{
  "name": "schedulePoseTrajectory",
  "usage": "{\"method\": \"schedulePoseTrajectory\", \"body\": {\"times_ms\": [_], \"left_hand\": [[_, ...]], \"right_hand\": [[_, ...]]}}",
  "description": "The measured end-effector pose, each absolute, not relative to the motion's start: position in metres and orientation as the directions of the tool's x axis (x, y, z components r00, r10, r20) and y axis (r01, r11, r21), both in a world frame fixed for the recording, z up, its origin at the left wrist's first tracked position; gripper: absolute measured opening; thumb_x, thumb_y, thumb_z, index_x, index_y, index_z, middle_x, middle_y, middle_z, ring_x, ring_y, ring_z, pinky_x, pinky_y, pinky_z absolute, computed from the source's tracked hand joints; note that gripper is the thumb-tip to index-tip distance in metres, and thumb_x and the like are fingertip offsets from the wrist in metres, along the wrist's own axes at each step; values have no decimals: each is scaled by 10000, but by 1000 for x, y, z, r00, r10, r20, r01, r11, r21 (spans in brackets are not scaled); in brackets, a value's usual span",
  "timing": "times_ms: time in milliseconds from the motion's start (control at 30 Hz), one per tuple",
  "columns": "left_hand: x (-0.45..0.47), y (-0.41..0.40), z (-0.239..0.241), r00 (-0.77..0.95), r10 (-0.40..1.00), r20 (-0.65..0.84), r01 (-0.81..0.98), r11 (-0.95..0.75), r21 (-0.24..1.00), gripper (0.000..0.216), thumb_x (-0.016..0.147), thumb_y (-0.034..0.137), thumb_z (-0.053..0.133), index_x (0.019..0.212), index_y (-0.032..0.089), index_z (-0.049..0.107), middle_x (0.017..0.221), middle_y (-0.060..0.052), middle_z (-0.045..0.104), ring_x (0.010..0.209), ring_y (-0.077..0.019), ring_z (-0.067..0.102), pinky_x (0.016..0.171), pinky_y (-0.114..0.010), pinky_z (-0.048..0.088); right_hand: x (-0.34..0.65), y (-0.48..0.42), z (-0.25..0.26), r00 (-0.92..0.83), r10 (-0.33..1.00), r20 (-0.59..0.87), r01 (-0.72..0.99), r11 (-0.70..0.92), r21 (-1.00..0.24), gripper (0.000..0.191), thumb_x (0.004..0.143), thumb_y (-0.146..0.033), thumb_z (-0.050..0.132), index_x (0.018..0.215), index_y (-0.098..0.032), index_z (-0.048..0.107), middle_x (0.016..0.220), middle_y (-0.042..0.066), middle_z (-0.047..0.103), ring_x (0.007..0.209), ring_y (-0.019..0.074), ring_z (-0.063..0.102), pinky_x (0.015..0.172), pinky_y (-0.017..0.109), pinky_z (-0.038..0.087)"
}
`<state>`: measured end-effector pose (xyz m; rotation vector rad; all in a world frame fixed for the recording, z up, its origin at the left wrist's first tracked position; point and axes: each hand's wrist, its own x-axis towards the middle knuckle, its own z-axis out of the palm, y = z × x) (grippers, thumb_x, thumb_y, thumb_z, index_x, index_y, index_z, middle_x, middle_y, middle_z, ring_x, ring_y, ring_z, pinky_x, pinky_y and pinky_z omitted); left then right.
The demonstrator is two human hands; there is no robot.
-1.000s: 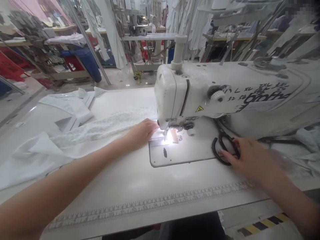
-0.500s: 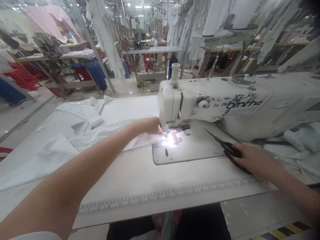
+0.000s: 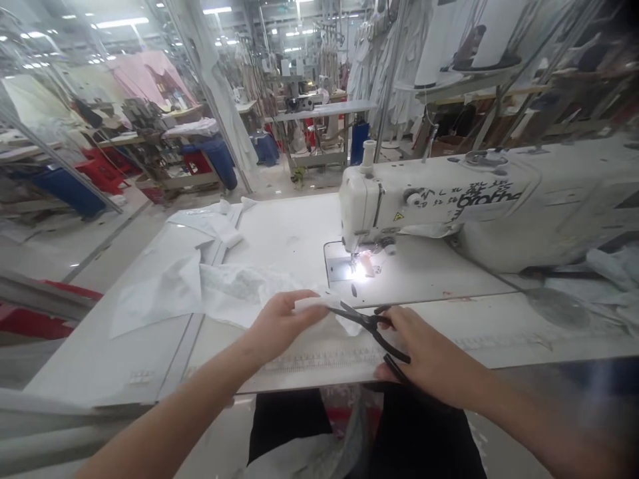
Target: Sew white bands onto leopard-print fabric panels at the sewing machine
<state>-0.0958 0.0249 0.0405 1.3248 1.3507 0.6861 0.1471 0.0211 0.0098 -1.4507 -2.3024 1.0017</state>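
Note:
Pinched in my left hand is the edge of a white fabric piece, which trails left across the table. My right hand grips black-handled scissors, its fingers in the handle loops. The blades are parted, and their tips reach the fabric edge beside my left fingertips. Whether the blades have cut into the cloth, I cannot tell. Just beyond both hands stands a white sewing machine, its lamp shining on the needle area.
A printed ruler strip runs along the front of the white table. More white fabric lies at the table's far left, and pale cloth is heaped at the right. Other sewing stations and hanging garments fill the background.
My left hand has drawn the fabric away from the needle area toward me. My right hand has brought the scissors leftward to the fabric edge. The camera view has shifted.

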Motion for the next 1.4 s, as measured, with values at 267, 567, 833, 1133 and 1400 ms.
{"method": "schedulePoseTrajectory", "body": {"times_ms": [267, 567, 833, 1133, 1400], "left_hand": [[-89, -4, 43, 310, 924, -224, 205, 165, 965, 271, 791, 409, 578, 892, 182, 686, 848, -39, 670, 823, -186, 593, 734, -274, 437], [-79, -4, 16, 508, 791, -339, -43, 417, 908, 284, 706, 260, 663, 961, 233, 542, 782, 24, 553, 598, -102, 535, 539, -214, 403], [-79, -6, 7, 505, 803, -317, -136, 437, 889, 167, 729, 226, 627, 849, 198, 514, 722, 32, 505, 577, -71, 493, 538, -192, 372], [-80, -10, 3, 362, 891, -275, 93, 259, 961, 269, 681, 382, 703, 788, 160, 595, 670, 19, 587, 602, -97, 522, 582, -212, 387], [-90, -9, -4, 216, 915, -341, 157, 312, 937, 342, 654, 459, 706, 812, 168, 621, 651, 16, 583, 556, -96, 506, 518, -200, 364]], "right_hand": [[132, -11, 8, -455, 890, -20, 696, 341, -632, 328, 686, -418, 669, 762, -215, 423, 860, 32, 548, 750, 214, 516, 625, 309, 419], [141, -19, 2, -326, 945, 34, 524, 210, -825, 160, 766, -348, 585, 772, -202, 519, 682, -16, 560, 596, 149, 513, 550, 249, 401], [105, -6, 14, -344, 924, 165, 346, 289, -893, 115, 749, -244, 593, 787, -201, 493, 685, -29, 523, 608, 131, 495, 556, 234, 403], [123, -9, 14, -358, 925, 128, 440, 288, -851, 151, 804, -326, 543, 796, -211, 444, 707, -28, 514, 619, 136, 478, 575, 248, 386], [169, -26, 14, -451, 883, -133, 775, 313, -549, 375, 675, -473, 671, 796, -202, 441, 887, 37, 535, 798, 217, 511, 632, 292, 396]]}}
